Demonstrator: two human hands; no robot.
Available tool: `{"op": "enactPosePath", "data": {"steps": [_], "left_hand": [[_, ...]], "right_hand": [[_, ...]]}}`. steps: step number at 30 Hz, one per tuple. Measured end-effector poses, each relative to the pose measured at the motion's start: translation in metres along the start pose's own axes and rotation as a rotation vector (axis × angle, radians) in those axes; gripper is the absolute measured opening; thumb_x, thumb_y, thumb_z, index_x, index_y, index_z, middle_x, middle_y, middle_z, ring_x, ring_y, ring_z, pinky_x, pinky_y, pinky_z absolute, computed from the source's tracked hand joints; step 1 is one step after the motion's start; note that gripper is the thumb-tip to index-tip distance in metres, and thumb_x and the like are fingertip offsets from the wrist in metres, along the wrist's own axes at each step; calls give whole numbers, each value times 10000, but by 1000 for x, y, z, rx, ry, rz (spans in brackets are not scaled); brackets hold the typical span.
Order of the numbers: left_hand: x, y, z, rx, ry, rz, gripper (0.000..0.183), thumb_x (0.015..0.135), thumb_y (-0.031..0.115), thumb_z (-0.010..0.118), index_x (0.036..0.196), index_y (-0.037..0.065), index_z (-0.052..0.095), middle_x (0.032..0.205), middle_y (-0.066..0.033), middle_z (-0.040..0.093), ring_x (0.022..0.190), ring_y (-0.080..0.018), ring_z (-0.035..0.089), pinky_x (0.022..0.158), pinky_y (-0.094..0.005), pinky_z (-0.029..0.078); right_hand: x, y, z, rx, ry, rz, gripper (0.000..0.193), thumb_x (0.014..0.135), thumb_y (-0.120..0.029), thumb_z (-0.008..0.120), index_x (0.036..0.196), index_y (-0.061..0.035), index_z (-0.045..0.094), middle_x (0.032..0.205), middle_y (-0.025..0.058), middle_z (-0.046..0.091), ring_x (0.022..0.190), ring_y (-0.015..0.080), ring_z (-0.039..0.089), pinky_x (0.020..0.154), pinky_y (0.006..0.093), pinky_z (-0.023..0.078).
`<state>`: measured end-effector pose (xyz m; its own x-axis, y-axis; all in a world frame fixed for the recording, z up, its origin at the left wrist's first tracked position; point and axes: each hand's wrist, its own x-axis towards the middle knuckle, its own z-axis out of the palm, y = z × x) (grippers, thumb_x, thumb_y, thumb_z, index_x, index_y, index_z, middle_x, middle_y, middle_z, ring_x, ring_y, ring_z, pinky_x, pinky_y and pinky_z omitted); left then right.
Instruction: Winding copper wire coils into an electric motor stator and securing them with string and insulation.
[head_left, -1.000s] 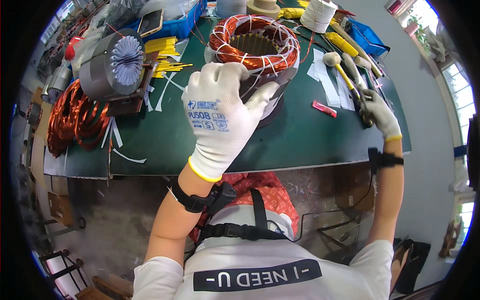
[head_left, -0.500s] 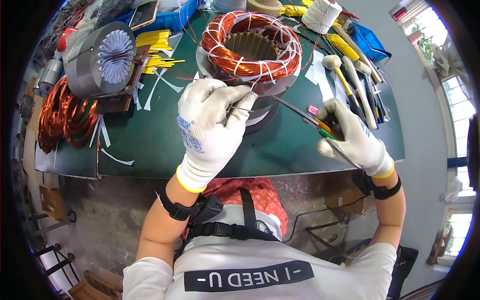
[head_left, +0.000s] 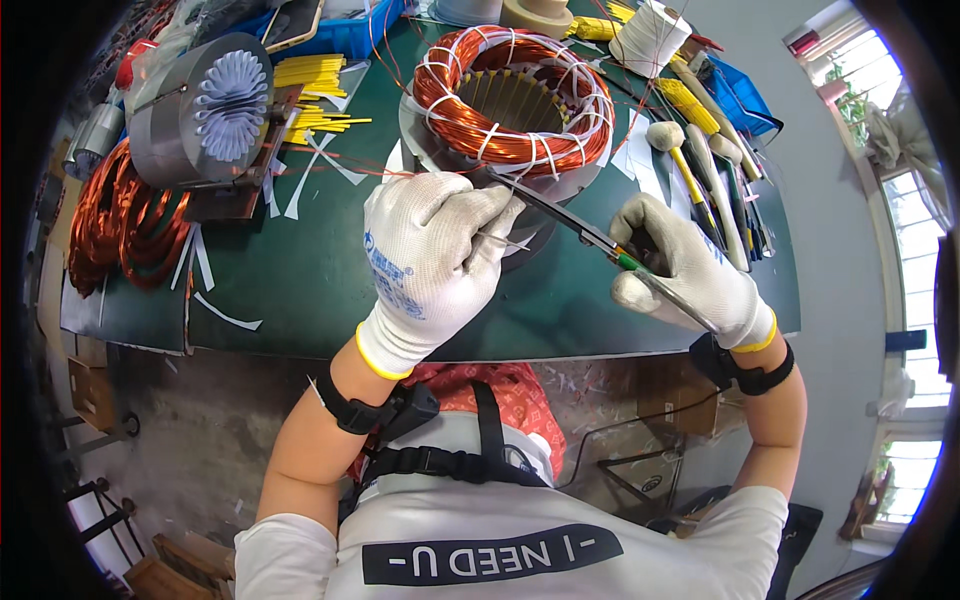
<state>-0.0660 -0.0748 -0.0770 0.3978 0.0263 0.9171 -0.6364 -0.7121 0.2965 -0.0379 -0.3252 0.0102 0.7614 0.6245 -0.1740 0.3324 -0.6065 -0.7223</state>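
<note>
A motor stator (head_left: pixel 430 140) stands on the bench before me, its ring of copper winding (head_left: pixel 470 135) bound with white cord. My left hand (head_left: pixel 430 245), in a white glove, is closed at the winding's near edge. A thin needle-like rod (head_left: pixel 508 241) pokes out between its thumb and fingers. My gloved right hand (head_left: pixel 690 265) grips scissors (head_left: pixel 585 230) with green and orange on the handles. Their blades lie together, tips beside my left fingertips under the winding. What the tips touch is hidden.
At left stand another stator with white slot liners (head_left: pixel 160 120) and loose copper coils (head_left: pixel 115 220). Yellow sleeves (head_left: pixel 315 100) and paper strips (head_left: pixel 225 312) lie nearby. Mallets (head_left: pixel 670 145) and other tools are at right; a cord spool (head_left: pixel 648 38) stands behind.
The scissors have moved left and up, bringing their tips to my left fingertips; their handles have come together. The white cord seen running to my left fingers is now hidden there.
</note>
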Motion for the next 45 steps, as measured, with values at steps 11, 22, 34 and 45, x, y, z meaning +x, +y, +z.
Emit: {"op": "enactPosePath", "data": {"steps": [11, 22, 34, 45], "left_hand": [[-4, -1, 2, 6, -17, -57, 188, 761, 148, 823, 907, 128, 706, 817, -33, 604, 746, -267, 591, 686, -407, 433], [-4, 0, 1, 7, -28, -6, 156, 778, 30, 816, 901, 56, 725, 829, -71, 642, 780, -260, 607, 697, -354, 483], [-1, 11, -15, -49, -85, -69, 196, 764, 26, 827, 940, 51, 744, 830, -59, 631, 764, -223, 591, 702, -335, 486], [15, 42, -52, -96, -205, 126, 344, 653, 182, 935, 905, 106, 714, 649, 18, 537, 577, -200, 494, 547, -356, 379]], "right_hand": [[-1, 8, 13, -38, 112, -150, 618, 808, -537, 824, 973, -37, 501, 785, 23, 490, 706, 118, 440, 605, 287, 413], [6, 10, 15, -75, 133, -156, 715, 783, -674, 765, 985, -40, 505, 811, 29, 473, 731, 141, 429, 646, 303, 402], [-14, 48, 6, -192, 253, -287, 616, 748, -404, 886, 1088, -33, 532, 825, 53, 543, 761, 150, 523, 688, 328, 471], [-46, 163, -24, -788, 634, 233, 343, 828, -220, 723, 1122, -47, 689, 980, 226, 697, 952, 401, 655, 873, 468, 513]]}}
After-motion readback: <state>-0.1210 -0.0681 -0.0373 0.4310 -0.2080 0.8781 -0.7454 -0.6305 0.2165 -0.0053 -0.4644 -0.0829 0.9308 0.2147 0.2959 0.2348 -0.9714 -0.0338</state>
